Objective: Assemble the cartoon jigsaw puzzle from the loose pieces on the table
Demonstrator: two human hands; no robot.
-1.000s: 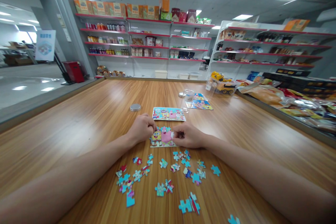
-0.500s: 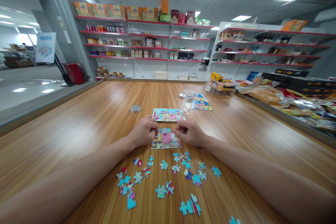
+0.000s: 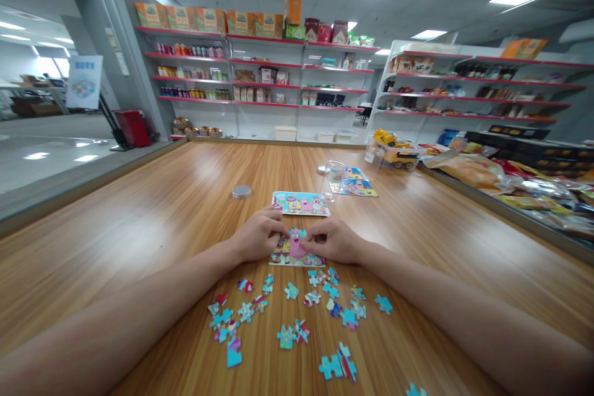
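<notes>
A partly assembled jigsaw puzzle with a pink cartoon figure lies flat on the table between my hands. My left hand rests at its left edge, fingers curled and closed, fingertips on the upper left part. Over its right side, my right hand has thumb and fingers pinched together close to the pink figure. Anything between the fingers of either hand is hidden. Just beyond the puzzle lies a picture card with similar cartoon figures. Several loose jigsaw pieces are scattered nearer to me.
A round metal lid lies beyond my left hand. Farther right are a clear plastic jar, another puzzle picture and a tub with a yellow toy truck. Packaged goods line the right side; stocked shelves stand behind.
My right hand has moved left and slightly down, over the puzzle's right side. The left fingertips have shifted a little right. The loose pieces lie as before.
</notes>
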